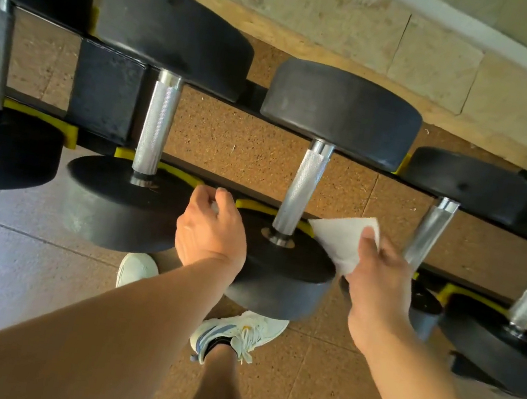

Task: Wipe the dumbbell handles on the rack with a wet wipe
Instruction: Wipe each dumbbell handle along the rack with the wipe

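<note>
wipe (343, 243) in rt hand (377, 279), just beside handle (301, 191)

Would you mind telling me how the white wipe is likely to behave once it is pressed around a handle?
The wipe hangs creased from the right hand, so it is probably floppy and light. It should wrap easily around the knurled handle, though that rough texture might snag or tear it.
</note>
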A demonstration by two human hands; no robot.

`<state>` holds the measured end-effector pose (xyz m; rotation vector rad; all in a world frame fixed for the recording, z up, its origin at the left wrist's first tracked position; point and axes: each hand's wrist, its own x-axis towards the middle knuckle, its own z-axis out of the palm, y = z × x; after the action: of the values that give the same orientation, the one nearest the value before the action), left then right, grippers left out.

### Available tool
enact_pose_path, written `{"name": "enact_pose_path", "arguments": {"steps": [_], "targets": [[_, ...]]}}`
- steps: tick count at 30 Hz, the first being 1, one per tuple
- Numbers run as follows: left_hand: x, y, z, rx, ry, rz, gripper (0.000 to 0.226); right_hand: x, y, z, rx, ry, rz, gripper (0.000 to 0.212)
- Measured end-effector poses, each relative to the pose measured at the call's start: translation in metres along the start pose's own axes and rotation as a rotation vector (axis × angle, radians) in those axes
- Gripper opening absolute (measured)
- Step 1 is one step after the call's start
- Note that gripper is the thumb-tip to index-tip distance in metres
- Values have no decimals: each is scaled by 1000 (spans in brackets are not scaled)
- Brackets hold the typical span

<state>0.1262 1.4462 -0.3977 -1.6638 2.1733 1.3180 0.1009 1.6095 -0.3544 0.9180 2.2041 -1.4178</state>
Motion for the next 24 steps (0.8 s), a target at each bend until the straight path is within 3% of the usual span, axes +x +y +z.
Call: {"name": "enact_pose_path", "arguments": {"steps": [2, 5, 8, 10, 12, 14, 16, 19, 21, 24], "targets": [[-1, 1, -1, 2, -5, 2, 28, 11, -15, 17, 245, 192, 233, 20], [-1, 2, -1, 10, -10, -1, 27, 26, -53, 58, 228, 130, 220, 19], [1, 2, 0, 23, -3, -10, 26, 21, -63, 89, -181, 121, 7, 25], [1, 1, 1, 30, -2, -3, 26, 7, -52, 81, -500, 78, -156, 42], [1, 1, 0, 32, -3, 5, 26, -7, -33, 67, -766, -83, -221, 50], [1, 1, 0, 42, 1, 6, 24, -17, -20, 51, -1052, -289, -225, 36], [1, 3, -1, 50, -9, -2, 23, -14, -22, 36, -1018, -388, -164, 31], [0, 3, -1, 45, -19, -1, 23, 6, -34, 29, -550, -221, -125, 35], [0, 3, -1, 41, -17, 8, 23, 12, -40, 35, -437, -52, -350, 39], [-1, 3, 0, 37, -5, 18, 23, 23, -25, 44, -783, -143, -942, 49]]}}
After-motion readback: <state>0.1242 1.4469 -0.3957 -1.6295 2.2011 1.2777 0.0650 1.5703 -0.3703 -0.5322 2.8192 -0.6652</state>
